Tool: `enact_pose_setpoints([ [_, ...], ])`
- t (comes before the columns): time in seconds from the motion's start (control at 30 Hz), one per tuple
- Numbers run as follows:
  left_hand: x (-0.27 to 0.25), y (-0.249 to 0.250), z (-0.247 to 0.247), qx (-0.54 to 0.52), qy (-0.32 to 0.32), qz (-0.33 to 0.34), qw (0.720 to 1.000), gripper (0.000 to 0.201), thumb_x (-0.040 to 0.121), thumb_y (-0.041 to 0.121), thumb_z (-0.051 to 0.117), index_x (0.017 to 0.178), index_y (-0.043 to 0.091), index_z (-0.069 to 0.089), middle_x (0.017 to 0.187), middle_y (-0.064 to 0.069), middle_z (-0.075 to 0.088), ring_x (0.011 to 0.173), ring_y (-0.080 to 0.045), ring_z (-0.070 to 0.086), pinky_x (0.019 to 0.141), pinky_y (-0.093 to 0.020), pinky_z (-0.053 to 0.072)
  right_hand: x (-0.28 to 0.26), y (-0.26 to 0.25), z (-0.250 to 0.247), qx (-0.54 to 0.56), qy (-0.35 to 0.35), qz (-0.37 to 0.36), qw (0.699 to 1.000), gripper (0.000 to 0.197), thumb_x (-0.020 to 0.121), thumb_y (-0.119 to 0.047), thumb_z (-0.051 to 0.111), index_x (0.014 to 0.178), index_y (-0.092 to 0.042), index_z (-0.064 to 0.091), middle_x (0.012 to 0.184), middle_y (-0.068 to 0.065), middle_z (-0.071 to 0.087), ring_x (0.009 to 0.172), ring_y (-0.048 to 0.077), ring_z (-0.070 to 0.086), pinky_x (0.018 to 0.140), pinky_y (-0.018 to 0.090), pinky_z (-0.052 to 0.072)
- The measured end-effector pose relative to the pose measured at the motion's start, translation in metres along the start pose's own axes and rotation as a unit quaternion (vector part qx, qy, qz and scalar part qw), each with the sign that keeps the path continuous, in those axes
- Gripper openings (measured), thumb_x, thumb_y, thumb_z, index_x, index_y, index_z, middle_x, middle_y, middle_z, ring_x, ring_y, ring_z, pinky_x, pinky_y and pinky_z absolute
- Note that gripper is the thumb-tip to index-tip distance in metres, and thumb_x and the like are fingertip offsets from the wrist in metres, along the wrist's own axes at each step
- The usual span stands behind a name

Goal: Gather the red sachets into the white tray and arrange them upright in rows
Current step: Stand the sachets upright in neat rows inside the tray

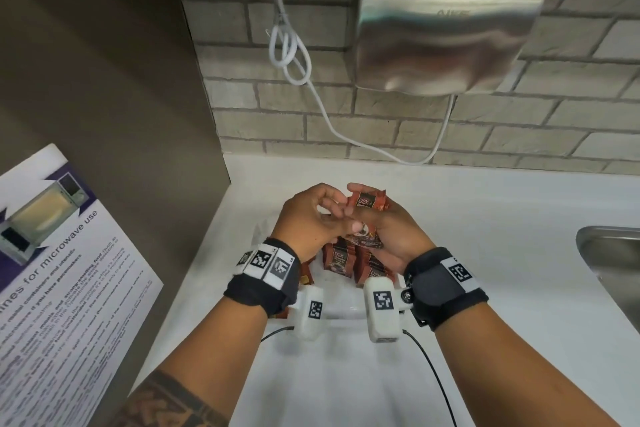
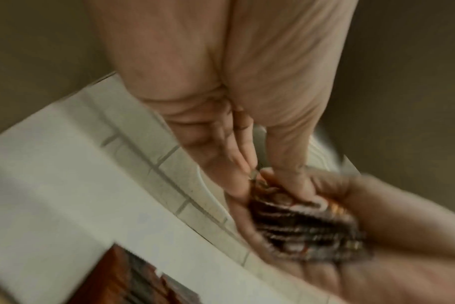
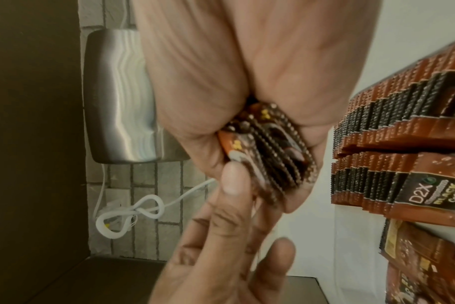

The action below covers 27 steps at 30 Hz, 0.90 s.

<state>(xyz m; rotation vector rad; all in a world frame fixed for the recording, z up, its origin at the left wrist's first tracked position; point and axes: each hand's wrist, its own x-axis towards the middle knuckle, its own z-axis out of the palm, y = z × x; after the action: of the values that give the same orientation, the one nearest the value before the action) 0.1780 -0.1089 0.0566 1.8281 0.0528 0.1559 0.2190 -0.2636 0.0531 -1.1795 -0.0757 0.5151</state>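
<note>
Over the white tray [image 1: 343, 313] my right hand [image 1: 382, 224] grips a small stack of red sachets [image 1: 367, 203], seen edge-on in the right wrist view [image 3: 269, 152] and blurred in the left wrist view [image 2: 304, 222]. My left hand [image 1: 341, 215] reaches across; its thumb [image 3: 231, 179] and fingers [image 2: 243, 152] pinch the outermost sachet of that stack. Below both hands, more red sachets [image 1: 337, 258] stand upright in rows in the tray, packed close together [image 3: 392, 127]. The hands and wrist cameras hide much of the tray.
The tray sits on a white counter [image 1: 485, 236]. A steel hand dryer [image 1: 446, 28] and a looped white cable [image 1: 291, 55] hang on the brick wall behind. A brown cabinet side [image 1: 104, 80] with a microwave notice [image 1: 62, 270] stands at the left, a steel sink [image 1: 613, 260] at the right.
</note>
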Motion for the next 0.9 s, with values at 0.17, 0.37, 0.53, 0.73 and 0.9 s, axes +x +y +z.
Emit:
enact_pose_setpoints([
  [0.17,0.003,0.008,0.002,0.271,-0.124,0.21,0.931,0.106,0.063,0.03,0.093,0.148,0.045,0.033,0.158,0.014,0.018,0.139,-0.009,0.036,0.105,-0.017,0.042,-0.002,-0.001,0.006,-0.024,-0.007,0.009,1.0,0.031,0.088,0.011,0.056,0.118,0.005,0.06,0.109,0.031,0.067,0.106,0.042,0.068,0.082,0.046,0.057],
  [0.37,0.01,0.004,0.008,0.315,-0.179,0.208,0.909,0.088,0.07,0.017,0.085,0.141,0.044,0.04,0.146,0.017,0.038,0.116,-0.016,0.058,0.091,-0.04,0.054,-0.008,-0.001,0.02,-0.069,0.002,-0.003,0.998,0.017,0.092,0.012,0.048,0.093,-0.003,0.055,0.092,0.015,0.058,0.097,0.026,0.062,0.084,0.038,0.047],
  [0.53,0.012,0.008,0.005,0.255,-0.173,0.205,0.929,0.099,0.061,0.014,0.091,0.142,0.037,0.04,0.131,0.009,0.044,0.114,-0.008,0.054,0.096,-0.023,0.051,-0.003,-0.004,0.012,0.072,-0.054,0.057,0.994,0.021,0.086,0.012,0.051,0.1,-0.001,0.061,0.088,0.02,0.065,0.092,0.032,0.069,0.077,0.04,0.054],
  [0.73,0.015,0.005,0.006,0.282,-0.191,0.176,0.924,0.095,0.069,0.023,0.088,0.147,0.041,0.037,0.133,0.01,0.052,0.115,-0.008,0.056,0.099,-0.03,0.049,-0.001,-0.006,0.012,0.073,-0.043,0.068,0.994,0.018,0.085,0.013,0.05,0.093,0.001,0.061,0.087,0.02,0.064,0.089,0.032,0.069,0.077,0.039,0.055],
  [0.9,0.019,-0.003,0.005,0.303,-0.198,0.162,0.918,0.088,0.075,0.019,0.083,0.146,0.042,0.037,0.13,0.005,0.051,0.112,-0.012,0.056,0.094,-0.033,0.051,0.001,-0.005,0.008,-0.032,-0.024,0.065,0.997,0.016,0.09,0.005,0.057,0.105,0.0,0.063,0.098,0.021,0.069,0.098,0.031,0.07,0.083,0.043,0.056],
])
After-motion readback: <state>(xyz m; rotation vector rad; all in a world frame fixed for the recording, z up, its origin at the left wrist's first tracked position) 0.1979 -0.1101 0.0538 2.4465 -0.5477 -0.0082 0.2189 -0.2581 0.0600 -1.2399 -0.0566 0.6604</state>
